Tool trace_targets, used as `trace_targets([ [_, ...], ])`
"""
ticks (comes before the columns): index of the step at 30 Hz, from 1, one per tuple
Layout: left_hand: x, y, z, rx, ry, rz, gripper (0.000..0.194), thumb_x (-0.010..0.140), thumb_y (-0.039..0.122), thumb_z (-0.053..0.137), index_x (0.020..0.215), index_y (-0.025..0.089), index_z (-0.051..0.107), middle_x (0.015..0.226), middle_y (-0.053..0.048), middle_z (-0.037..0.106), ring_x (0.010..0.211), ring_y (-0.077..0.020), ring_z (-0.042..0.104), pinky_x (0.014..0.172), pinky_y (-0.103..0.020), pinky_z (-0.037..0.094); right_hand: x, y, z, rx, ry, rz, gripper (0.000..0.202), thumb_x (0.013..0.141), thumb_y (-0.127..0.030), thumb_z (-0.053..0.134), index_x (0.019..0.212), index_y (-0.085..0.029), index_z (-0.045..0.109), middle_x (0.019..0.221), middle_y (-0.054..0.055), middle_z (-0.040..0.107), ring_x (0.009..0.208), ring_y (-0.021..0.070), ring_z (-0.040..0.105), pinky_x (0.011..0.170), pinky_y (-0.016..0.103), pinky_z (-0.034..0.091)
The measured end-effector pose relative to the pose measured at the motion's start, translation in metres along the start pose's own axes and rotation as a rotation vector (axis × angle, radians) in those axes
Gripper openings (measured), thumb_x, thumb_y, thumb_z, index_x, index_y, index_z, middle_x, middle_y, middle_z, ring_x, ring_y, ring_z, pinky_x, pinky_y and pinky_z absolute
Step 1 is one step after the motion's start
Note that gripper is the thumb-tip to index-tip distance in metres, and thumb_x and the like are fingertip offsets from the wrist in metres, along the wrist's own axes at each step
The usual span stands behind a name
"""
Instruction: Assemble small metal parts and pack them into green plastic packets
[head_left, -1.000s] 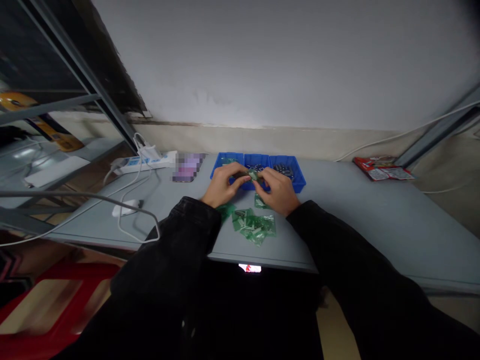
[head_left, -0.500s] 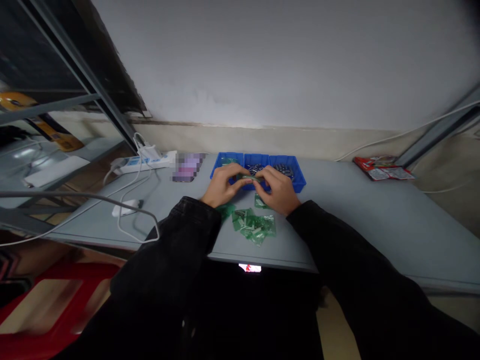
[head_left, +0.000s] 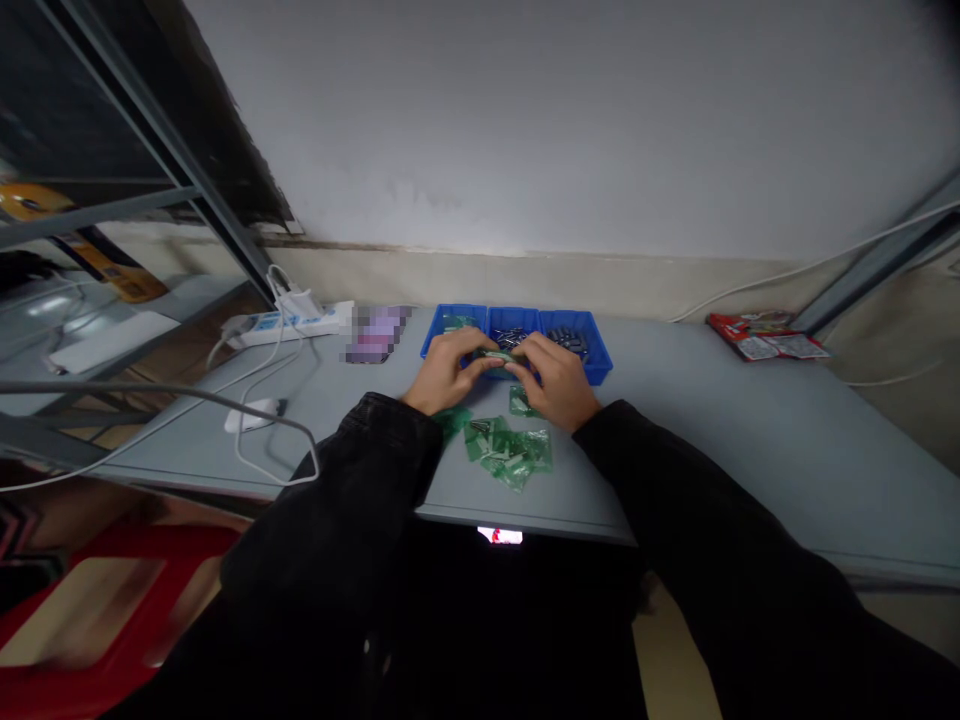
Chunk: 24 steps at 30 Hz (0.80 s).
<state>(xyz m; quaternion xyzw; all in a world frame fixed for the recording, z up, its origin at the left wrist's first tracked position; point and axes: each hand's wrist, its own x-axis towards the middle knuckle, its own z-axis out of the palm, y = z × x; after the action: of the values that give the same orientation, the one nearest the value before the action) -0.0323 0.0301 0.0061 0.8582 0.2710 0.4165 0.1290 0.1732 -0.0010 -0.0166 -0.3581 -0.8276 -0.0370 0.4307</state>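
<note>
Between my two hands is a small green plastic bag (head_left: 495,355), held at its ends just in front of the blue bins. My left hand (head_left: 448,370) pinches its left end, and my right hand (head_left: 556,378) pinches the right end. Below them, several filled green bags (head_left: 510,452) lie in a pile on the grey table (head_left: 675,430). One more green bag (head_left: 520,401) rests beside my right hand. Behind the hands, the blue three-part bin (head_left: 602,345) holds green bags at left and small metal parts in the middle and right, partly hidden by my fingers.
At left are a phone (head_left: 377,335), a white power strip (head_left: 315,321), a white charging case (head_left: 253,414) and loose cables. A red packet (head_left: 766,337) lies at the far right. A red stool (head_left: 142,590) stands lower left. A lit screen (head_left: 500,536) shows below the table edge.
The hands stay in almost the same place. The green bag between the fingers has shifted very slightly; nothing else visibly moved.
</note>
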Motion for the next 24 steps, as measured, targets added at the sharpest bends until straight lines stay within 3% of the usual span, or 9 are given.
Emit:
trace_targets([
  [11,-0.0009,0.0009,0.0007,-0.014,-0.003,-0.016,0.023,0.092,0.038,0.068,0.087,0.016,0.074,0.086,-0.006,0.073,0.077,-0.0169,0.061,0.073,-0.031,0.047,0.0,0.0069,-0.0002,-0.011,0.011,-0.045,0.018,0.096,-0.012,0.05,0.08,-0.019,0.054,0.083,0.005,0.058,0.083,0.0206,0.056,0.076,0.033,0.044],
  [19,0.0005,0.0027,0.0001,-0.014,-0.018,0.0,0.021,0.097,0.032,0.061,0.086,0.017,0.07,0.084,-0.005,0.069,0.077,-0.0176,0.059,0.073,-0.032,0.046,0.0,0.0019,0.0005,-0.006,-0.027,-0.007,0.015,0.099,-0.032,0.059,0.093,-0.018,0.06,0.092,0.006,0.064,0.089,0.0211,0.059,0.082,0.034,0.045],
  [24,-0.0007,-0.0004,0.0025,-0.027,-0.032,0.025,0.02,0.097,0.03,0.061,0.083,0.017,0.069,0.081,-0.004,0.067,0.078,-0.0178,0.059,0.075,-0.033,0.046,-0.0015,0.0045,0.002,-0.031,-0.049,-0.029,0.019,0.101,-0.022,0.05,0.083,-0.019,0.056,0.086,0.006,0.06,0.087,0.0205,0.057,0.081,0.033,0.044],
])
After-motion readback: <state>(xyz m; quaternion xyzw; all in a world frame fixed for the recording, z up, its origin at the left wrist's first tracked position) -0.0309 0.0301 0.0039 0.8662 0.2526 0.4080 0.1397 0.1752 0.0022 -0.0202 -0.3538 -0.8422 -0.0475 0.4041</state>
